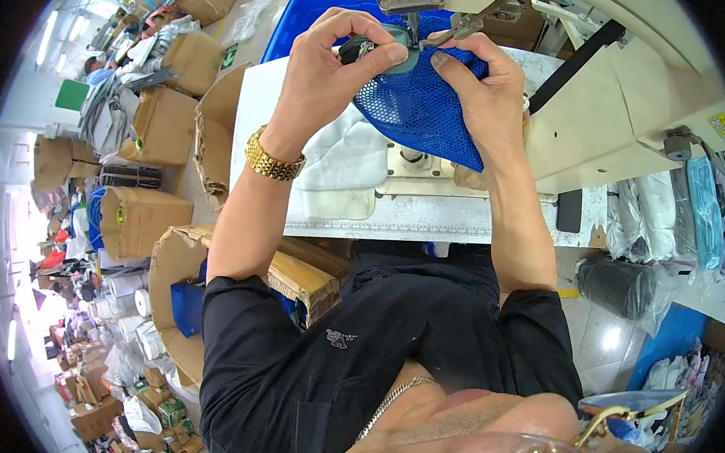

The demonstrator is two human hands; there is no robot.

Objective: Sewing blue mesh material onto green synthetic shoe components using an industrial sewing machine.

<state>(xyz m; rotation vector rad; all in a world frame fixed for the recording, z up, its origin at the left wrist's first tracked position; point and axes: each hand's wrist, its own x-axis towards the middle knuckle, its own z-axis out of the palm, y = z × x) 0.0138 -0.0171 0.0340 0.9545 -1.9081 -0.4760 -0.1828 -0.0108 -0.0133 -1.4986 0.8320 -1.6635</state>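
Blue mesh fabric [418, 113] hangs from beneath the presser foot [413, 31] of a sewing machine, its lower part draped over the machine bed. My left hand [329, 64], left of the foot, pinches a rounded grey-green piece [395, 61] between thumb and fingertips. A small black bunched part [355, 50] shows beside those fingers; its kind I cannot make out. On the right of the foot, my right hand [486, 85] has thumb and forefinger closed on the upper edge of the mesh. The exact stitching point is partly covered by fingers and foot.
The pale machine body [634, 89] fills the right side. White padded material [347, 157] lies on the white worktable [436, 223], with a black flat object [569, 211] at its right. A blue bin [286, 25] stands behind; cardboard boxes [165, 126] crowd the left.
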